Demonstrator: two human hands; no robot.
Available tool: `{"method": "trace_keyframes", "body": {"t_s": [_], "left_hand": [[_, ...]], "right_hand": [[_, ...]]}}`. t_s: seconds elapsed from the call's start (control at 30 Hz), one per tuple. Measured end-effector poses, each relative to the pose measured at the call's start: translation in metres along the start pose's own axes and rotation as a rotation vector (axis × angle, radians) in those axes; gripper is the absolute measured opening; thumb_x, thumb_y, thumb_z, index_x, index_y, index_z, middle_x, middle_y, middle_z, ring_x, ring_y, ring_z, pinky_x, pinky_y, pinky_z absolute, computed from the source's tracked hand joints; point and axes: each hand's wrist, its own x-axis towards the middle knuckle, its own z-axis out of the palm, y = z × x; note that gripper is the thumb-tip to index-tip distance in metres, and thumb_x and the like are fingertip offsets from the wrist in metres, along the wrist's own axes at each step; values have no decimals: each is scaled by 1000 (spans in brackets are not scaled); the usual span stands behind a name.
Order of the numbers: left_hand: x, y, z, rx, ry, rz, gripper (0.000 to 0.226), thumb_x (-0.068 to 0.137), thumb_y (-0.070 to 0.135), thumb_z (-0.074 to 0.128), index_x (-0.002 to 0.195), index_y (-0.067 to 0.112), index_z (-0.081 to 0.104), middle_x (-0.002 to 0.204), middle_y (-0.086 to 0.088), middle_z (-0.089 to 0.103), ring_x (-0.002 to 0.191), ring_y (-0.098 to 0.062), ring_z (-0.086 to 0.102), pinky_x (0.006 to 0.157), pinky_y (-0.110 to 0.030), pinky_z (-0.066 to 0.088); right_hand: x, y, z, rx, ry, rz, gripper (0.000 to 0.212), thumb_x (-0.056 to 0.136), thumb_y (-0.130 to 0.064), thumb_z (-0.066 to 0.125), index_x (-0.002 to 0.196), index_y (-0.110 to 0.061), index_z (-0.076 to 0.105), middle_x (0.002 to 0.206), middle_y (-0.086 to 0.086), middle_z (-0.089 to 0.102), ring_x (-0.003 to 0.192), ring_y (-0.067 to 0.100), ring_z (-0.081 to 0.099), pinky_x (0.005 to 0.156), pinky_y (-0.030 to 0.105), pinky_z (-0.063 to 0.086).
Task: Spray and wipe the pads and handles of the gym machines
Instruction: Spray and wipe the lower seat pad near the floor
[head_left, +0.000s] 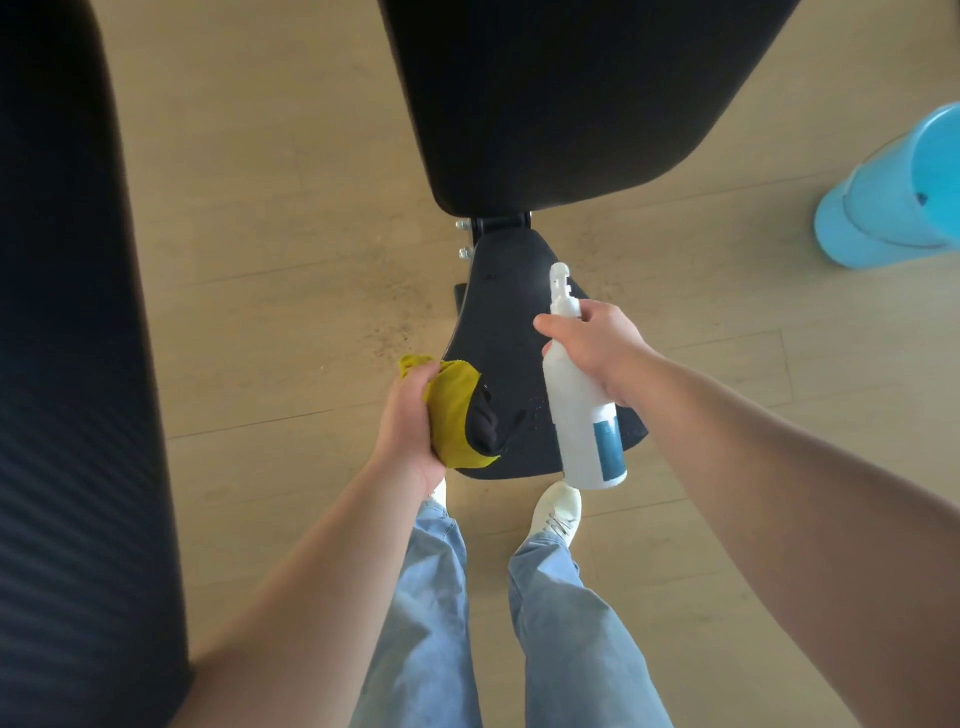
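**Seat pad, sprayed: cloth at its near left edge**

1. Ribbed dark pad (67, 364). Fills the left of the view and takes no part in the step in hand.
2. Back pad (545, 93). Black, at top centre, joined by a bolted hinge (498, 223) to item 3.
3. Seat pad (498, 322). Black and tapered, narrow at the hinge and wide towards the person. Its long axis runs straight away from the body, over the wooden floor (260, 208).
4. Blue bucket (893, 197). On the floor, well apart to the right.
5. Spray bottle (582, 426). White with a blue label, hanging over the right half of the seat pad, nozzle (561, 280) pointing towards the hinge.
6. Right hand (592, 338). Fingers wrapped round the bottle's neck. Whether a finger lies on the trigger cannot be told.
7. Left hand (410, 415). Fingers closed round the bunched cloth.
8. Yellow cloth (452, 410). It has a dark fold on its right side and overlaps the pad's near left edge.
9. Droplets (535, 410). Fine specks on the pad, just right of the cloth.

Judgement: the left hand is the nearer to the work. The unwiped surface lies right of and forward from its fingers, so a wipe would best run along the long axis towards the hinge.
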Motion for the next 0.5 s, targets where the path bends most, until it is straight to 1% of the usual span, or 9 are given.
{"method": "trace_keyframes", "body": {"t_s": [0.07,0.13,0.17,0.23,0.33,0.4,0.43,0.47,0.5], "left_hand": [[1,1,2,12,5,7,33,98,38,53,104,12,73,104,-15,76,96,-33,72,98,-50,55],[2,2,2,26,8,3,37,94,40,53,107,12,72,106,-17,74,99,-34,70,101,-54,53],[3,2,2,34,8,3,39,92,40,53,111,11,71,109,-17,73,102,-34,69,103,-56,51],[3,2,1,36,-3,4,42,91,37,50,117,10,70,116,-17,72,106,-35,70,104,-55,51],[2,-1,4,43,-70,47,43,87,24,48,124,10,65,125,-16,70,110,-34,69,97,-49,56],[0,-2,12,-9,-172,99,53,84,16,46,134,13,60,133,-17,66,119,-36,66,99,-49,55],[-1,-2,18,-32,-212,129,50,86,14,44,133,17,62,132,-16,67,119,-35,66,100,-48,54],[-3,-2,26,-37,-236,150,43,91,13,44,127,20,66,128,-14,70,115,-33,68,99,-47,54],[-3,-4,32,-4,-227,167,37,94,14,46,120,23,70,123,-12,72,112,-30,70,98,-46,55]], "right_hand": [[0,-7,0,-48,-67,-65,31,89,-53,69,112,-33,66,96,-2,78,92,23,74,88,44,61],[-1,-12,3,-41,-137,-93,35,91,-52,71,121,-35,64,96,-3,78,94,23,74,89,45,60],[-2,-13,5,-36,-144,-88,37,90,-53,71,123,-36,64,96,-3,78,94,23,74,89,45,60],[-3,-12,10,-42,-116,-70,36,89,-54,70,120,-34,66,97,-2,78,93,23,74,88,44,60],[-9,-1,12,-83,-100,-58,35,88,-54,72,114,-31,67,102,1,76,94,23,72,86,42,60],[-14,9,9,-16,-108,-37,35,89,-53,74,116,-31,66,100,1,75,94,23,73,86,44,61],[-16,15,6,54,-127,-26,35,89,-52,76,116,-32,67,98,2,76,94,24,74,87,45,62],[-19,21,3,134,-161,-13,34,89,-50,77,116,-33,68,97,3,77,93,24,76,87,46,63],[-22,27,0,205,-201,1,31,90,-46,78,116,-32,68,97,4,77,90,24,76,86,47,64]]}}
